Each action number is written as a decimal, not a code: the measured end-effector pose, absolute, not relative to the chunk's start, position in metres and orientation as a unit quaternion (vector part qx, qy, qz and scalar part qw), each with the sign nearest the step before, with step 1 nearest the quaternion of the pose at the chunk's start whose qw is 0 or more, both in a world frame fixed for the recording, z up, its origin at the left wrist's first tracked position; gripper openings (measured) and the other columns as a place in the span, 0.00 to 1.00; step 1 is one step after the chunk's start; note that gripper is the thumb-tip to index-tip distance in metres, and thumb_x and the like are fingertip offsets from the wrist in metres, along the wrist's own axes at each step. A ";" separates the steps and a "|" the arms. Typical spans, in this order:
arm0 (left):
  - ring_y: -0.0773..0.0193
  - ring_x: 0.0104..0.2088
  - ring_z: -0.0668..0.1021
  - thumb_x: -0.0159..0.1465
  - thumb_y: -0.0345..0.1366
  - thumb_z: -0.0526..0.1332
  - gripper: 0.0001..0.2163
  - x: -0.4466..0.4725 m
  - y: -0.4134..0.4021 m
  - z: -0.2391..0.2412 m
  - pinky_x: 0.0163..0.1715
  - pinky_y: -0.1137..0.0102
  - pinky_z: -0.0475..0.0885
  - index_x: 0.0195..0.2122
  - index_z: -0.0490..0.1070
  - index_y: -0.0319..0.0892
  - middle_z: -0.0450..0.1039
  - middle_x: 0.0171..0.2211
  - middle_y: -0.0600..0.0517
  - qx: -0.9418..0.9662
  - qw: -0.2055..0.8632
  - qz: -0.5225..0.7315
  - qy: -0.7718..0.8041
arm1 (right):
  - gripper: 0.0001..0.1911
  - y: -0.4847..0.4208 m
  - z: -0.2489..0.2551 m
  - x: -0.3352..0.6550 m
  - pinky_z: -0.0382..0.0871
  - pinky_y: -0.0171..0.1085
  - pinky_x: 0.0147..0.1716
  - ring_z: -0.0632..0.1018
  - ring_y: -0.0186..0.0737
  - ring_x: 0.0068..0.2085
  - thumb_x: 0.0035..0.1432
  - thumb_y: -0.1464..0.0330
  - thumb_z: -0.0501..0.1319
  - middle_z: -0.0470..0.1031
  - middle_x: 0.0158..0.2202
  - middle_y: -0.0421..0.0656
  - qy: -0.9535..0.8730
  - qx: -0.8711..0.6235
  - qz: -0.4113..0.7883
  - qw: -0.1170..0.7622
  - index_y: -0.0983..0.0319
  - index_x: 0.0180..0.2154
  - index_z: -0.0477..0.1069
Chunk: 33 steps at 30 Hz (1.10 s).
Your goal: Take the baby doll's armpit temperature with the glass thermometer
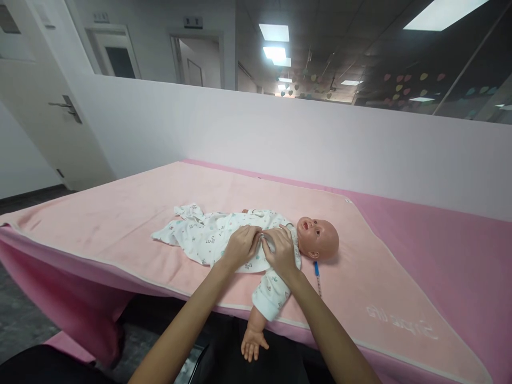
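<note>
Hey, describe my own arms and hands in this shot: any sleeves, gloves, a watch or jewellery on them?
Both are bare. The left hand and right hand wear no gloves, and no ring shows on the fingers in view. The left forearm and right forearm are uncovered down to the picture's bottom edge: no sleeve, watch or bracelet is visible.

A plain white partition wall (280, 133) spans 9 to 3 o'clock behind the pink cloth-covered table (460, 256). A white door (40, 138) with a metal lever handle (66, 106) stands at 10 o'clock. Bright rectangular ceiling panels (274, 32) glow at 12, and dark grey floor (20, 320) shows at 8.
</note>
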State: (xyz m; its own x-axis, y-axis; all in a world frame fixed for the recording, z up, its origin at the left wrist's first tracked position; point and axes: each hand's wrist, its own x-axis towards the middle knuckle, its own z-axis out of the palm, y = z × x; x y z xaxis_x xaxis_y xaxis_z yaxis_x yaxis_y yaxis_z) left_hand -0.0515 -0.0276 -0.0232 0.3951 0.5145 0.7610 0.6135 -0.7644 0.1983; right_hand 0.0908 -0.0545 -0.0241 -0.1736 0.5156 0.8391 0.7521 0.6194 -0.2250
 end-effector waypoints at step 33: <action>0.63 0.27 0.70 0.61 0.33 0.52 0.06 -0.049 -0.031 -0.021 0.31 0.67 0.61 0.37 0.66 0.40 0.69 0.25 0.51 -0.818 0.135 -0.434 -0.351 | 0.08 -0.051 -0.029 0.093 0.57 0.43 0.51 0.70 0.35 0.34 0.60 0.71 0.51 0.71 0.28 0.39 -0.723 -0.454 -0.140 0.501 0.60 0.31 0.66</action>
State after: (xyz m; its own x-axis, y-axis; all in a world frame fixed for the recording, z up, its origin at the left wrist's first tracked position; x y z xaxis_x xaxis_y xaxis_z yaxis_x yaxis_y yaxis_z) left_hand -0.0495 -0.0311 -0.0214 0.3763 0.4570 0.8060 0.6923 -0.7168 0.0832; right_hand 0.0926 -0.0507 -0.0290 -0.0853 0.5168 0.8519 0.7977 0.5477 -0.2524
